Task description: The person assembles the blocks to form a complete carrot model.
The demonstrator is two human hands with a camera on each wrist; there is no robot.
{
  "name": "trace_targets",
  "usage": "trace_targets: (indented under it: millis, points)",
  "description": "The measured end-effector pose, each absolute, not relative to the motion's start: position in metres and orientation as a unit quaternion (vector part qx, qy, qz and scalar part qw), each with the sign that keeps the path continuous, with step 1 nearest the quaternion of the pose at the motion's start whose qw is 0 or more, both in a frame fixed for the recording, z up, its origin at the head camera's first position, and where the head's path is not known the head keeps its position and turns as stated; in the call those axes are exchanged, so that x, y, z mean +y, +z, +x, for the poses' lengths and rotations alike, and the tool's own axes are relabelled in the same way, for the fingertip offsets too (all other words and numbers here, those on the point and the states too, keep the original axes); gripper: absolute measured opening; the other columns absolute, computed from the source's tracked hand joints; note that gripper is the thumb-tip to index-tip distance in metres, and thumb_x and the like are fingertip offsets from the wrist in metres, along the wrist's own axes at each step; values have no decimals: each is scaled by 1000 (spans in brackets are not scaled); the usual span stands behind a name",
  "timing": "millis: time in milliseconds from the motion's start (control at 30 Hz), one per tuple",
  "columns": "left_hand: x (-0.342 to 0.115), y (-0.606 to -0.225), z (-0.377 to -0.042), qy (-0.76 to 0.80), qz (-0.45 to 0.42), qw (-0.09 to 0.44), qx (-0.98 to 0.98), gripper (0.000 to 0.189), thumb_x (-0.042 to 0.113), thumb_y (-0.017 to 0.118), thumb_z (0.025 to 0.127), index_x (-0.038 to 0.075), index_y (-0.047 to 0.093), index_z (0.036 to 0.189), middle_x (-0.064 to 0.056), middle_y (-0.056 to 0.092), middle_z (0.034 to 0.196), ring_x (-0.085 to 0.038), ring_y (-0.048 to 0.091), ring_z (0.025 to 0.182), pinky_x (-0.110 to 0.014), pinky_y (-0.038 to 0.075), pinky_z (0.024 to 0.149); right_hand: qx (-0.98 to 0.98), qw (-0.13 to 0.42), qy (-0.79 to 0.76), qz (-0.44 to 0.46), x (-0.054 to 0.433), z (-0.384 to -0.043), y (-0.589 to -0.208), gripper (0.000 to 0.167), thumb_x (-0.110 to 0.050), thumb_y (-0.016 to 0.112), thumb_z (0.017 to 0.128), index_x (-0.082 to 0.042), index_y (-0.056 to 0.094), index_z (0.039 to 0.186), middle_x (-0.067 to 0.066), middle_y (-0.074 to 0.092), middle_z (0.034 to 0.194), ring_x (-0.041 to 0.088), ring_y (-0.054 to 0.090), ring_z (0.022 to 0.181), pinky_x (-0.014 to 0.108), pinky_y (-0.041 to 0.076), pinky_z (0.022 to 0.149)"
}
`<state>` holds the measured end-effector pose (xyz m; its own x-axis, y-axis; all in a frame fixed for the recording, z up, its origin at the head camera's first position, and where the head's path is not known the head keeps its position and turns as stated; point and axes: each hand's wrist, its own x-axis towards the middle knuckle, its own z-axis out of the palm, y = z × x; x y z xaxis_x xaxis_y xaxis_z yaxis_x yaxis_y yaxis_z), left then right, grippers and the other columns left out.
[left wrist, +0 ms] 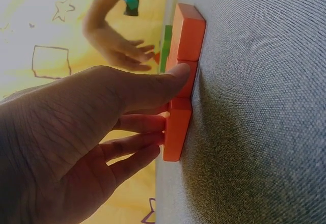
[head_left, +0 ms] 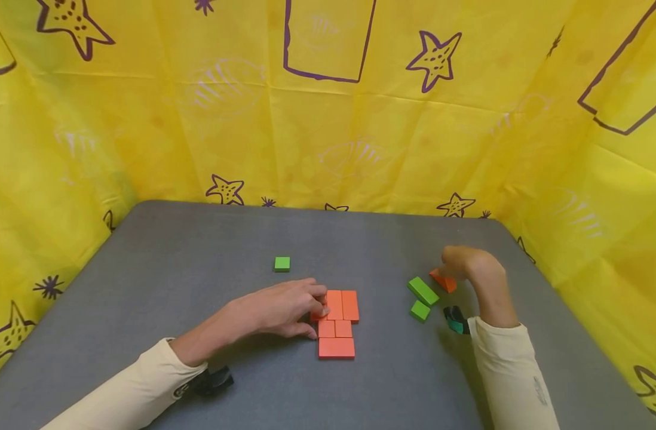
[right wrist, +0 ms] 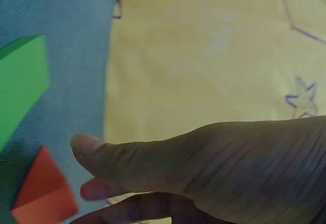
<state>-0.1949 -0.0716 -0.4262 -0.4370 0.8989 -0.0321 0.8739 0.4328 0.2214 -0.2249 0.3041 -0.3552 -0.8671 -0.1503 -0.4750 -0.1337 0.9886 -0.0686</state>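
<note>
A flat group of orange-red blocks (head_left: pixel 336 346) lies in the middle of the table, edges touching. My left hand (head_left: pixel 287 306) rests at its left side. In the left wrist view, the thumb (left wrist: pixel 179 74) touches the side of a small block, and the fingers (left wrist: pixel 145 140) reach the long orange block (left wrist: pixel 177 132). To the right, my right hand (head_left: pixel 474 266) hovers beside an orange triangular block (head_left: pixel 446 283). Thumb and fingers stand apart in the right wrist view, with the triangular block (right wrist: pixel 48 193) just beyond their tips.
Left of the triangular block lie a long green block (head_left: pixel 423 291) and a small green one (head_left: pixel 420 310). Another small green block (head_left: pixel 282 263) sits farther back, left of centre. Yellow patterned cloth (head_left: pixel 328 131) hangs around the back and sides of the grey table (head_left: pixel 210 239).
</note>
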Motion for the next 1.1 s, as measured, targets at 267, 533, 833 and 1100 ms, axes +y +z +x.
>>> trace_targets:
  millis: [267,533,833,1100]
  points:
    - [-72,-427,-196,91,522,83,844,39,37,83,90,18,78,124,5,66,113,-8,53,100,-21,50,84,969,243,-8,-39,305,-232,-373,24,-6,68,89,-5,68,65,-2,49,64,16,46,64,30,37,61]
    - [-71,-427,-196,92,526,78,842,36,37,82,91,18,78,122,5,65,112,-8,51,98,-21,49,83,973,214,-2,-86,309,-244,-383,26,-6,70,77,-16,53,59,-3,53,63,16,50,62,29,38,58]
    - [-70,-427,-196,94,521,78,844,36,36,83,91,18,79,122,6,64,109,-8,50,97,-20,48,82,986,141,9,-86,310,-254,-393,18,-5,75,78,-9,58,72,8,57,75,24,54,68,36,42,62]
    - [-71,-427,-195,89,513,87,849,37,38,82,90,19,79,122,6,64,109,-8,49,97,-20,47,81,983,154,24,-102,310,-250,-393,36,-10,95,68,-9,59,69,4,56,73,22,53,70,33,43,62]
